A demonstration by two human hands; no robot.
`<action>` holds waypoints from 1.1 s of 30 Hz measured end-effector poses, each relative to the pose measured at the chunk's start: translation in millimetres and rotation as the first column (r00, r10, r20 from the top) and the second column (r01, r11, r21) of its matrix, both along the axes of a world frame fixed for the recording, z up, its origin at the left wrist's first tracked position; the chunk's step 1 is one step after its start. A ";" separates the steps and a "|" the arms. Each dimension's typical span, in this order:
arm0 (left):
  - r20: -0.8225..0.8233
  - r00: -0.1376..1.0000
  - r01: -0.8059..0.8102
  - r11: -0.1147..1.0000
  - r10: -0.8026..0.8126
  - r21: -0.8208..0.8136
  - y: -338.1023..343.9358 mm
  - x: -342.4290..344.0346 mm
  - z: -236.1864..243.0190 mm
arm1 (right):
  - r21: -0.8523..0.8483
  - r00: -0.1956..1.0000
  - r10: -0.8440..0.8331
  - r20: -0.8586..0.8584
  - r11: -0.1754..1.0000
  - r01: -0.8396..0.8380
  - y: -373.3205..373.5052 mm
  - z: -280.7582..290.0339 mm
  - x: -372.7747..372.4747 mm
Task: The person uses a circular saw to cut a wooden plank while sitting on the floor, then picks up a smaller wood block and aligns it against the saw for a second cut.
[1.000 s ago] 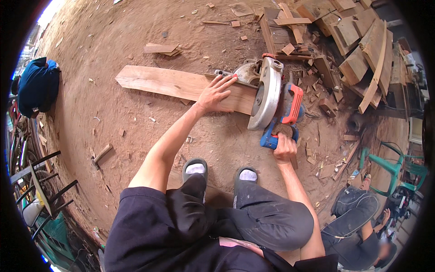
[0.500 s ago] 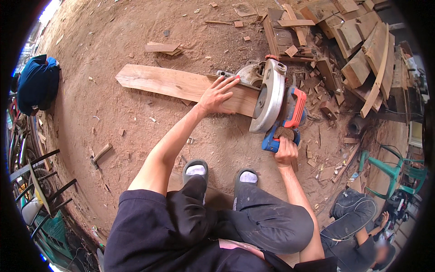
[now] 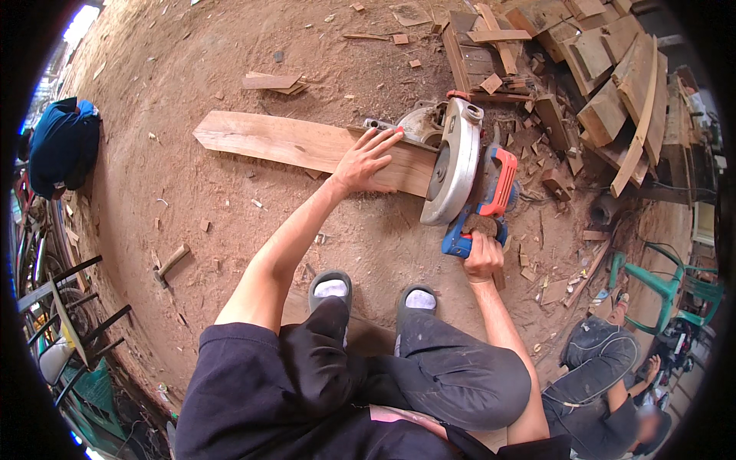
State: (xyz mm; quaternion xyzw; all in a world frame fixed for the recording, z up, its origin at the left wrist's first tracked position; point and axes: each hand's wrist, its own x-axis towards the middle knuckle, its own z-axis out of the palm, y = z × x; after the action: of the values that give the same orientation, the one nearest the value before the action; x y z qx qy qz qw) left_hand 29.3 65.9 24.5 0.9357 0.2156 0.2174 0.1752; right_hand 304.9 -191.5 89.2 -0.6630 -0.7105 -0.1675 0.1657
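Note:
A long wooden plank (image 3: 268,138) with a pointed left end lies across the miter saw's base, its right end under the blade. My left hand (image 3: 364,162) presses flat on the plank with fingers spread, close to the saw's fence. My right hand (image 3: 484,257) is wrapped round the blue handle of the miter saw (image 3: 454,165). The saw head is lowered, its silver guard beside the plank's right part. The blade's cutting edge is mostly hidden by the guard and the wood.
Offcuts and boards are heaped in a wood pile (image 3: 606,92) at the far right. A hammer (image 3: 170,265) lies on the dirt floor at left. Another person (image 3: 606,383) sits at lower right near a green plastic chair (image 3: 652,280). A metal rack (image 3: 73,307) stands at the left edge.
Both hands, the plank and the saw hold nearly the same places. The view has shifted slightly, and a foot of the other person now shows near the green chair.

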 end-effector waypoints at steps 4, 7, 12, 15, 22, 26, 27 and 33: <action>-0.049 0.999 -0.001 1.000 0.002 0.011 0.6 -1.5 -0.8 | -0.005 1.000 0.000 0.000 1.000 0.000 -0.4 -1.1 -0.1; -0.049 0.999 -0.002 1.000 0.002 -0.004 0.2 1.1 2.5 | -0.009 1.000 -0.003 0.014 1.000 0.003 -2.3 -2.8 2.4; -0.050 0.999 -0.003 1.000 0.003 0.004 0.2 -0.9 -0.2 | -0.009 1.000 -0.002 0.000 1.000 0.002 -0.8 -1.7 -0.4; -0.040 0.999 -0.003 1.000 0.004 0.007 0.2 0.6 -1.9 | 0.006 1.000 0.001 0.003 1.000 -0.001 -1.2 -3.1 0.8; -0.045 0.999 -0.005 1.000 0.006 0.018 -0.2 -0.1 -2.4 | 0.011 1.000 0.000 0.010 1.000 0.000 -2.2 -3.8 -0.7; -0.053 0.999 -0.009 1.000 0.011 0.020 -0.4 0.1 -2.2 | 0.008 1.000 -0.002 0.007 1.000 0.002 -1.9 -3.1 -0.3; -0.055 0.998 -0.011 1.000 0.012 0.020 -0.4 0.0 -2.2 | 0.013 1.000 0.002 0.002 1.000 -0.002 -0.9 -3.1 -0.3; -0.050 0.999 -0.005 1.000 0.005 0.012 -0.2 -0.3 0.6 | 0.016 1.000 0.007 0.008 1.000 -0.007 -2.0 -5.0 0.6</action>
State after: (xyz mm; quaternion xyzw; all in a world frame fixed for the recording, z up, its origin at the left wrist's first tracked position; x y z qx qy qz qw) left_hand 29.0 65.7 25.1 0.9413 0.2209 0.1957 0.1636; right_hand 305.5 -193.5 84.2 -0.6587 -0.7120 -0.1753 0.1686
